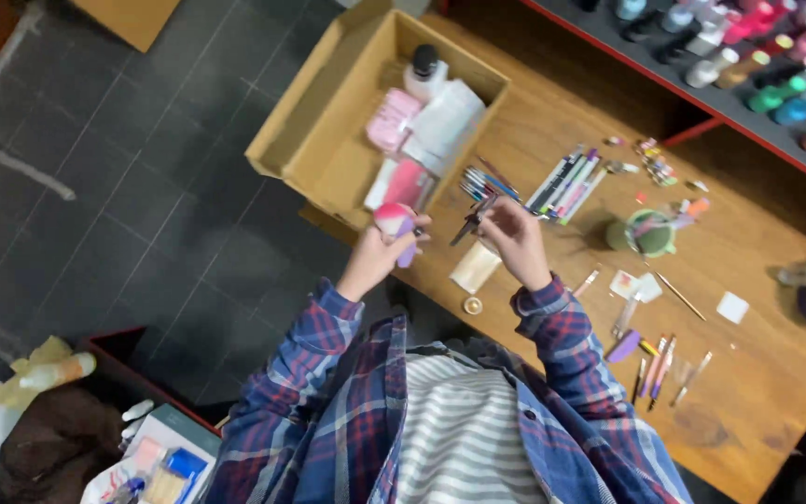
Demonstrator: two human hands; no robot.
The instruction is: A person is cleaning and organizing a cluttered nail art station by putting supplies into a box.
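Holding: pink-purple tube gripped by left hand, thin tool pinched by right hand | risk: cardboard box overhanging bench edge, easily knocked off.

Light even and moderately bright, indoor, diffuse, source not visible. The wooden table takes it warmly, with no hot glare. Shadows are soft: a short dark one lies beside the green cup, and a deep band of shade runs along the table's far edge under the shelf of bottles. The dark tiled floor reads dull, with a faint pale sheen on some tiles. Overall frame is slightly soft. Both hands show motion blur, left hand and right hand; small items are smeared. Bottles at the upper right are out of focus. View tilted; lower-left corner is dim.
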